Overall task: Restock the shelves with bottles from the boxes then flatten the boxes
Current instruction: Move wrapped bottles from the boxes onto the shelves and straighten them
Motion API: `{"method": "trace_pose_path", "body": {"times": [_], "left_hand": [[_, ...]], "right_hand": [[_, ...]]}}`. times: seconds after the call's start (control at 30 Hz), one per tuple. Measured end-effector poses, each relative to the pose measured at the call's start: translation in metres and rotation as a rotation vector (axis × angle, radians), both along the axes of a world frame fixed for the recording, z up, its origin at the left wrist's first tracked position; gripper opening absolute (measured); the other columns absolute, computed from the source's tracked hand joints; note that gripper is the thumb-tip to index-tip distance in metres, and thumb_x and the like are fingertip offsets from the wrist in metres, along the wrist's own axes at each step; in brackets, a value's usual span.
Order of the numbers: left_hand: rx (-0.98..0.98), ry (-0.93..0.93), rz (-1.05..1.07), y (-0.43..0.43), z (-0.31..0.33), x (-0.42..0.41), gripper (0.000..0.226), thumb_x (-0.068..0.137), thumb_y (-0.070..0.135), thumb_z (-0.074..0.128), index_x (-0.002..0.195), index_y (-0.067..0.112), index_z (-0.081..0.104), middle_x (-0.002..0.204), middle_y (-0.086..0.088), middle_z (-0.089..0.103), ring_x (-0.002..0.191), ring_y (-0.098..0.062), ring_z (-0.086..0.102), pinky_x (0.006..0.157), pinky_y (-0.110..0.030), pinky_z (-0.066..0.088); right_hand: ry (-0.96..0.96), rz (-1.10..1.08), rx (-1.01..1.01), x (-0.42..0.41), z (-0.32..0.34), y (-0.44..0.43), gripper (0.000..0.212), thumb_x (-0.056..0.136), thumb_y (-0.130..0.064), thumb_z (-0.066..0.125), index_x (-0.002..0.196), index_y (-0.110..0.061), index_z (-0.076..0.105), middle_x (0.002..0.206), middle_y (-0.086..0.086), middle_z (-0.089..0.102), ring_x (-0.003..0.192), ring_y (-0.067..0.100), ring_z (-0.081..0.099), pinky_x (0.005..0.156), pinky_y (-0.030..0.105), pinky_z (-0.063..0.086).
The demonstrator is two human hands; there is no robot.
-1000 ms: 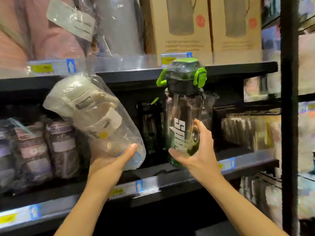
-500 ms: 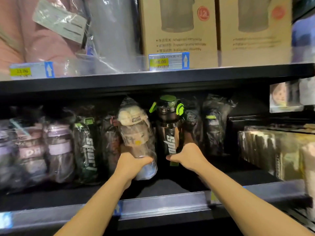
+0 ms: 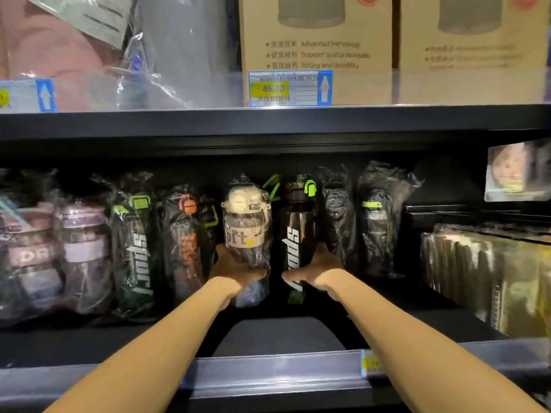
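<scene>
Middle shelf (image 3: 280,332): black board, dim under the shelf above. Both bare forearms reach in side by side.

Left hand (image 3: 235,272): fingers clamped round the lower body of the cream-lidded bottle (image 3: 246,231), thumb across the front, the rest hidden behind it. Clear wall, tan label band, chunky cream cap. Sealed in a crinkled clear bag bunched at the top. Contents not readable through the film.

Right hand (image 3: 320,271): fingers clamped on the black bottle (image 3: 296,231), thumb lying low across its front. Smoky dark wall, white slanted "sport" lettering running up the side, lime-green clips at the cap, glossy wrap.

Both bottles upright, just beside each other, mid-row towards the back of the shelf. Bases seem to sit on the board, but the dark hides the contact.

Row neighbours, all bagged: lilac bottles (image 3: 83,251) far left, green-lettered bottle (image 3: 135,251), orange-lettered bottle (image 3: 186,242), dark bundles (image 3: 378,222) to the right.

Upper shelf: closed cardboard boxes (image 3: 316,31), matt brown, with a grey vessel printed on the face. Price tag (image 3: 290,88) in a clear rail in front of them.
</scene>
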State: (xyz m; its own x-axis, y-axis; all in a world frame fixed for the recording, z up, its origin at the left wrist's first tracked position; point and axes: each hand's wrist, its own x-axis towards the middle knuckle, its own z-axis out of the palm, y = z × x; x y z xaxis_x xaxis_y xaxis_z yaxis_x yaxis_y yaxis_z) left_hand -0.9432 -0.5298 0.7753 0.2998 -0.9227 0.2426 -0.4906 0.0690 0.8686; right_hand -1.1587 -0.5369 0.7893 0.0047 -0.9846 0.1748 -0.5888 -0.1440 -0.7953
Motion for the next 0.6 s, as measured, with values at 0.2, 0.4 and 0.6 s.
{"method": "trace_pose_path", "body": {"times": [0.2, 0.4, 0.6], "left_hand": [[0.070, -0.038, -0.011, -0.004, -0.002, 0.004, 0.092, 0.068, 0.032, 0.095, 0.119, 0.028, 0.020, 0.092, 0.019, 0.043, 0.077, -0.005, 0.049, 0.056, -0.017, 0.036], [0.127, -0.061, 0.013, 0.001, -0.003, 0.003, 0.111, 0.064, 0.037, 0.097, 0.144, 0.015, 0.024, 0.105, 0.008, 0.052, 0.096, -0.020, 0.052, 0.082, -0.030, 0.043], [0.207, -0.199, 0.013, 0.037, 0.017, -0.006, 0.107, 0.083, 0.043, 0.083, 0.158, 0.004, 0.019, 0.151, -0.016, 0.048, 0.132, -0.036, 0.054, 0.101, -0.035, 0.045]], "right_hand": [[0.001, 0.014, 0.016, 0.003, -0.006, -0.008, 0.115, 0.067, -0.038, 0.096, 0.157, -0.017, 0.028, 0.152, 0.004, 0.050, 0.139, 0.028, 0.049, 0.097, 0.027, 0.039], [0.097, -0.015, 0.023, 0.006, -0.006, -0.005, 0.122, 0.070, -0.045, 0.093, 0.159, -0.009, 0.019, 0.159, 0.010, 0.040, 0.144, 0.031, 0.043, 0.111, 0.034, 0.039], [0.337, -0.121, 0.054, 0.011, 0.013, 0.025, 0.117, 0.084, -0.057, 0.078, 0.163, -0.006, 0.008, 0.167, 0.019, 0.022, 0.150, 0.039, 0.033, 0.119, 0.046, 0.036]]}}
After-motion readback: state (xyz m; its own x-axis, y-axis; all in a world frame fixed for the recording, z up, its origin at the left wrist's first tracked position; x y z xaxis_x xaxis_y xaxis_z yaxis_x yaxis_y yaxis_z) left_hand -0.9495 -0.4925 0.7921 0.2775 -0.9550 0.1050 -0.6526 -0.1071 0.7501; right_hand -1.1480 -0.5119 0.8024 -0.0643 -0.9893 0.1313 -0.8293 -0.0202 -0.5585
